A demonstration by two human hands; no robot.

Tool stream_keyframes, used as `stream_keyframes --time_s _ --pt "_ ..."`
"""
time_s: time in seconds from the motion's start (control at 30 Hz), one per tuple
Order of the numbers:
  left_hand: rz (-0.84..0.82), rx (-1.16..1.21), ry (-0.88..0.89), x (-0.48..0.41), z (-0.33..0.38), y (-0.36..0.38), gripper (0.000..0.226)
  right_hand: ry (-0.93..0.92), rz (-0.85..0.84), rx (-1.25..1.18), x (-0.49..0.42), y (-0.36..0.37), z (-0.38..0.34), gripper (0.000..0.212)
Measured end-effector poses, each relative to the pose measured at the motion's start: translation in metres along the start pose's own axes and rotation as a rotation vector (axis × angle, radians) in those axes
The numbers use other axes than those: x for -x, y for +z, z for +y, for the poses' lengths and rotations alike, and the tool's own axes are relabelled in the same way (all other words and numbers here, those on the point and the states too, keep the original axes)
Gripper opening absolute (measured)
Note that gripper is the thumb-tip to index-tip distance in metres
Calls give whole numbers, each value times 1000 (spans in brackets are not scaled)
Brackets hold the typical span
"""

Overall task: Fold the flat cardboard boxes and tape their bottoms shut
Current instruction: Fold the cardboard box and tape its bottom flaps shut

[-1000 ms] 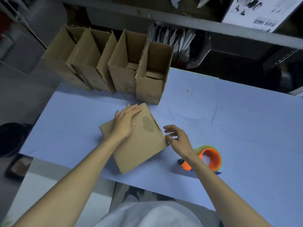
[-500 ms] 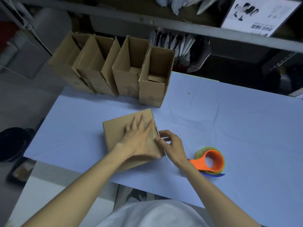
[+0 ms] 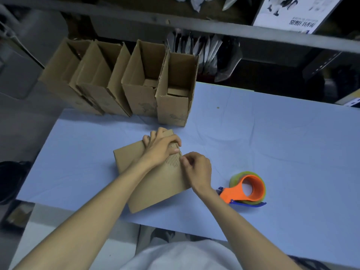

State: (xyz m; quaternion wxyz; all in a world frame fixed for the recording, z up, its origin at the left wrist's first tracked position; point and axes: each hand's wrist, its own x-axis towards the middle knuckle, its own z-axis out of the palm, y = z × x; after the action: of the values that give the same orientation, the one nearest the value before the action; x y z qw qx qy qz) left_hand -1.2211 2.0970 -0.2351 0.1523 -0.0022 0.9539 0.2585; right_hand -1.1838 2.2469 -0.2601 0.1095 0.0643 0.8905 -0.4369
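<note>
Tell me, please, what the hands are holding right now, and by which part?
Both are on the flat cardboard box. The left hand presses on its far end, fingers curled over that edge; the right hand pinches its right edge.

Matt brown cardboard box, glossy orange plastic tape dispenser, smooth blue tabletop.
</note>
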Motion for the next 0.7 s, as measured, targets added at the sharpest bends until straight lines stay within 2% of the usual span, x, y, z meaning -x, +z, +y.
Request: stream_keyframes --time_s 0.1,0.2,0.33,0.47,0.57,0.63,0.7 --pt "15 20 -3 0 0 5 10 21 34 47 -5 6 -8 22" --pt "28 87 -33 -5 -2 7 10 25 46 82 -2 10 -13 21" --pt "38 39 -28 -10 -1 11 14 90 71 135 25 8 1 21" --pt "49 6 35 -10 0 15 10 62 60 162 36 4 5 17" --pt "66 9 129 -10 -3 14 10 59 92 88 34 1 3 11" --pt "105 -23 127 -3 -6 19 23 77 102 64 35 2 1 10" --pt "177 -54 -30 10 -4 28 53 86 103 56 37 5 0 10"
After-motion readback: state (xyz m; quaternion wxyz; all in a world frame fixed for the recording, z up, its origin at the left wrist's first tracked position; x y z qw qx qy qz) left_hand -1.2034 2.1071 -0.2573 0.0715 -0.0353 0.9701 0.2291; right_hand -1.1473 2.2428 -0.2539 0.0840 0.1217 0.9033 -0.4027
